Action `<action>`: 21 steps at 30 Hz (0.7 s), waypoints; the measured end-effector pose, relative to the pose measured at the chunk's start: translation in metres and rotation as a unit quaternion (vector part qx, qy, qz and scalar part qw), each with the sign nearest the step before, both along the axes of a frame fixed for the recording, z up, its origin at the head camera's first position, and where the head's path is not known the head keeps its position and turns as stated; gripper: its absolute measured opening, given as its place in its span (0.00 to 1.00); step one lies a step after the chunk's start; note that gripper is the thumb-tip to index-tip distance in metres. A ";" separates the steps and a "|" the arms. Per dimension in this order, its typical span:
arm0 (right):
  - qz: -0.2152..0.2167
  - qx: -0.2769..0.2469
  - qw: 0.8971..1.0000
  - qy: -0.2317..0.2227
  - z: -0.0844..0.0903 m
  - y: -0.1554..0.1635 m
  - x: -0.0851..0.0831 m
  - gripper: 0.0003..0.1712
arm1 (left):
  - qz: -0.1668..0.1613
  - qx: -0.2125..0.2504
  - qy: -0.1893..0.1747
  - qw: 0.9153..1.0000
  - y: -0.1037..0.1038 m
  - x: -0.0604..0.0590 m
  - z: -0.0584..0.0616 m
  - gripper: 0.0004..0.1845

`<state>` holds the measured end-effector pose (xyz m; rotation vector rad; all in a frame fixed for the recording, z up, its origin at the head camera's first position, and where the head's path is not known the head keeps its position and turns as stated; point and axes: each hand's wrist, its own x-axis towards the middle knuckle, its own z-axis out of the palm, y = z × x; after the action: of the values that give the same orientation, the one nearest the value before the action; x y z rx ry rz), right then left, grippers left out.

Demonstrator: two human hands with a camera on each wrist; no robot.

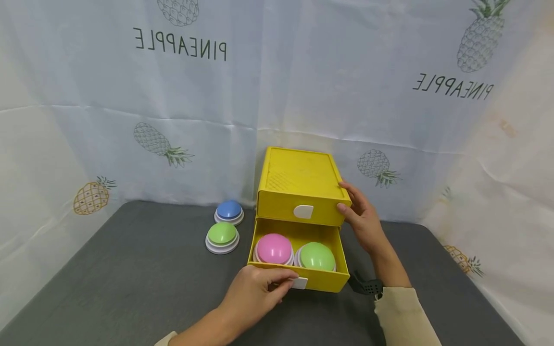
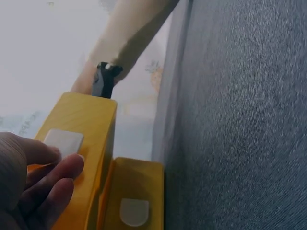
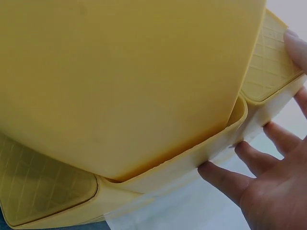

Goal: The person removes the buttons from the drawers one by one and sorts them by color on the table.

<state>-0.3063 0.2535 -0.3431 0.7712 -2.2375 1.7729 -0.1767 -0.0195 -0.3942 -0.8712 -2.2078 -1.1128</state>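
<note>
**Two-drawer yellow cabinet, lower drawer drawn out, four dome buttons counted**

One yellow drawer cabinet (image 1: 300,185) is seen on the grey bench (image 1: 130,283), set against the pineapple-printed cloth (image 1: 303,77) at the back. Two drawers are counted in it: the upper drawer (image 1: 298,211) is closed, and the lower drawer (image 1: 298,262) is pulled out towards the person. Each drawer front carries one small white tab handle; the upper tab (image 1: 303,211) is fully visible, the lower tab (image 1: 299,283) partly covered by fingers.

Four dome buttons are counted. Two lie inside the open lower drawer: a pink button (image 1: 274,248) on its left side and a green button (image 1: 317,256) just beside it on the right. Two more stand on the bench to the left of the cabinet: a blue button (image 1: 229,210) nearer the cloth and a second green button (image 1: 222,235) in front of it, close together. All four have white bases.

The left hand (image 1: 255,293) is held at the front of the lower drawer, its fingertips pinched together on the white tab. The right hand (image 1: 361,216) is laid flat against the right side of the cabinet at the level of the upper drawer, fingers straight and spread, thumb at the front corner.
</note>
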 end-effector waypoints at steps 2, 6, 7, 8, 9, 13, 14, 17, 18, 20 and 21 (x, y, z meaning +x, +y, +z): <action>0.000 -0.001 1.000 -0.001 0.000 0.000 0.000 0.32 | -0.004 -0.004 0.007 1.000 0.000 0.002 0.000 0.08; -0.002 0.000 1.000 0.001 -0.002 -0.001 -0.001 0.32 | 0.006 -0.026 0.016 1.000 -0.001 0.005 0.002 0.09; -0.003 0.000 1.000 0.003 -0.002 -0.001 -0.002 0.32 | 0.016 -0.040 0.030 0.999 -0.002 0.006 0.003 0.08; -0.002 0.000 1.000 0.004 -0.002 -0.001 -0.002 0.32 | 0.028 -0.056 0.044 0.997 -0.003 0.008 0.006 0.07; -0.002 0.001 1.000 0.004 -0.002 -0.002 -0.002 0.32 | 0.039 -0.069 0.060 0.995 -0.003 0.009 0.010 0.07; 0.000 0.000 1.000 0.003 -0.002 -0.001 -0.001 0.32 | 0.051 -0.084 0.127 0.987 -0.003 0.011 0.035 0.05; -0.002 0.002 1.000 0.003 -0.001 -0.001 -0.001 0.32 | 0.038 -0.079 0.125 0.988 -0.003 0.010 0.043 0.04; -0.007 0.005 1.000 0.004 -0.001 -0.001 -0.001 0.32 | -0.025 -0.064 0.066 0.995 -0.001 0.002 0.064 0.02; -0.008 0.005 1.000 0.005 -0.001 -0.001 -0.001 0.32 | -0.046 -0.064 0.026 0.997 0.000 -0.002 0.070 0.01; -0.009 0.005 1.000 0.003 -0.001 -0.001 -0.001 0.32 | -0.076 -0.069 -0.061 0.993 0.003 -0.011 0.078 0.03; -0.010 0.004 1.000 0.003 -0.001 -0.001 -0.001 0.32 | -0.086 -0.073 -0.103 0.988 0.005 -0.016 0.081 0.04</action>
<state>-0.3074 0.2524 -0.3442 0.7517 -2.2431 1.7517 -0.1925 -0.0148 -0.3134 -1.0681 -2.4465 -1.1763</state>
